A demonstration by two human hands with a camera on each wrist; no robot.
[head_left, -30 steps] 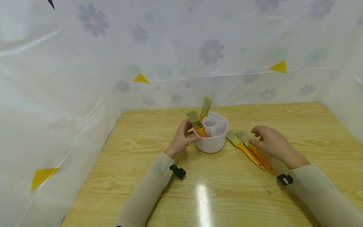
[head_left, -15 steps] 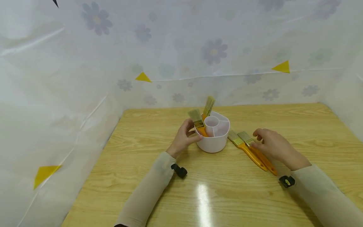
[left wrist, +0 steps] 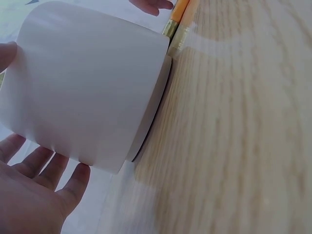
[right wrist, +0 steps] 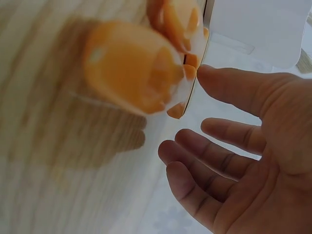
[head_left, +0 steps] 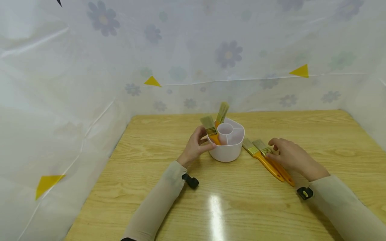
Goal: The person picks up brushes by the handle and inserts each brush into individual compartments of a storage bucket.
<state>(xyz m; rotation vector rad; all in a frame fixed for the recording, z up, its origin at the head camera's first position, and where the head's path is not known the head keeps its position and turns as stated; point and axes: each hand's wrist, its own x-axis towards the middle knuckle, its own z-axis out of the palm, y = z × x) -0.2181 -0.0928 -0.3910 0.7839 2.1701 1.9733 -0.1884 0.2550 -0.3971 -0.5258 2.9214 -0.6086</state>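
Observation:
A white divided desk organizer (head_left: 224, 154) stands upright on the wooden table, a round cup at its centre. My left hand (head_left: 192, 150) grips its left side; in the left wrist view the fingertips (left wrist: 73, 180) press the wall. Two paintbrushes lean in it bristles up, the front paintbrush (head_left: 208, 124) and the rear paintbrush (head_left: 222, 113). To its right two more lie side by side, the left paintbrush (head_left: 266, 166) and the right paintbrush (head_left: 261, 146). Over the latter hovers my right hand (head_left: 291, 156), fingers loosely bent around nothing; its thumb is close to that brush.
The wooden table (head_left: 150, 160) meets white flower-patterned sheeting (head_left: 190, 67) at the back and left. Yellow triangles (head_left: 300, 71) are stuck on the sheeting. Black wrist cameras (head_left: 190, 180) sit on both sleeves. In the right wrist view orange brush handles (right wrist: 126, 68) loom near the lens.
The whole head view has shifted slightly. Against the brushes, my right hand has sunk a little. My left hand, the organizer and the paintbrushes keep their places.

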